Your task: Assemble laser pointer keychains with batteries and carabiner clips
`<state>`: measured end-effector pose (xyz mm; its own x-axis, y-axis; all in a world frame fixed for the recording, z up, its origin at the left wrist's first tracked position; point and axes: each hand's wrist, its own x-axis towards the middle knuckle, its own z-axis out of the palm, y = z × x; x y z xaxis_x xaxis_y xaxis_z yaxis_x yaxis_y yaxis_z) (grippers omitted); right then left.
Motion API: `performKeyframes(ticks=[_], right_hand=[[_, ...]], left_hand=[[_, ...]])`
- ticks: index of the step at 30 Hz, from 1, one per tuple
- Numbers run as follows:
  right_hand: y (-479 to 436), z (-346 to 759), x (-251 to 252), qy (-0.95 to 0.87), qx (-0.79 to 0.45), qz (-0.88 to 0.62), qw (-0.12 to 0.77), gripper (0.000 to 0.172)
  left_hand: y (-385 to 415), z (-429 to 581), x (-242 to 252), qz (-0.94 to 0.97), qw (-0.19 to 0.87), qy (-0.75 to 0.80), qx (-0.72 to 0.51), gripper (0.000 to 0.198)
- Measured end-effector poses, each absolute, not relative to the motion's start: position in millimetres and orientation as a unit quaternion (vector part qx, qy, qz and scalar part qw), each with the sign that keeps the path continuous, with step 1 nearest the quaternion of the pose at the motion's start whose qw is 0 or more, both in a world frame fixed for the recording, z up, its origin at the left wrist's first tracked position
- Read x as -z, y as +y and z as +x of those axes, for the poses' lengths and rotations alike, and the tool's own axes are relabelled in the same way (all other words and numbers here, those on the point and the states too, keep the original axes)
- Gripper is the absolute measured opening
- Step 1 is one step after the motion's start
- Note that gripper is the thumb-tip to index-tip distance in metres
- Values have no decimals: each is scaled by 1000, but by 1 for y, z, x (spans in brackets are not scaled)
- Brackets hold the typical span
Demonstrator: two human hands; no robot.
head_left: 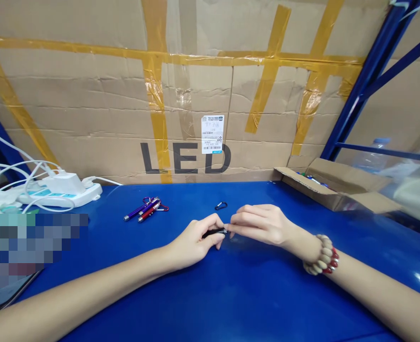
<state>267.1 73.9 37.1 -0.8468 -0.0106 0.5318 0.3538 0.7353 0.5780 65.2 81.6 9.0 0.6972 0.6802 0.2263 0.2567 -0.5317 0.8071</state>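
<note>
My left hand (199,240) is closed around a slim black penlight (215,232), whose silvery end points right. At that end, the fingers of my right hand (258,223) are pinched together; what lies between them is too small to make out. Just beyond my hands lies a small black carabiner (221,205), loose on the blue table. Farther left rest a purple penlight (136,212) and a red penlight (148,212), side by side with carabiners of matching colours at their far ends.
A white power strip (85,194) with plugs and cables stands at the back left, above a partly blurred-out device (14,289). On the right an open cardboard box (324,197) holds small coloured items. A large taped carton (106,109) walls off the back, between blue metal posts (356,95).
</note>
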Motion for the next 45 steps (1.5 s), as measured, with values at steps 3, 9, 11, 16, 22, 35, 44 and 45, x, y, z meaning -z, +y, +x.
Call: performKeyframes(ticks=[3, 9, 11, 16, 22, 35, 44, 45], right_hand=[[73, 268, -39, -894, 355, -90, 256, 14], [70, 269, -39, -901, 347, -82, 247, 14], [70, 269, -39, -900, 347, -75, 254, 13], [72, 268, -41, -890, 359, -87, 266, 10], [73, 268, -42, -882, 383, -93, 258, 11], [73, 267, -33, -912, 250, -174, 276, 22], [80, 264, -20, -896, 121, -236, 357, 13], [80, 263, -19, -893, 110, -243, 362, 14]], left_hand=[[82, 65, -9, 826, 410, 274, -273, 7], [83, 64, -9, 834, 388, 283, -272, 11], [83, 64, -9, 838, 382, 288, -264, 14], [85, 63, -7, 824, 410, 281, -272, 16], [88, 64, -5, 812, 450, 263, -263, 18], [83, 65, -11, 877, 321, 290, -211, 19], [83, 65, -6, 850, 350, 284, -273, 10], [83, 64, -5, 850, 348, 283, -276, 10]])
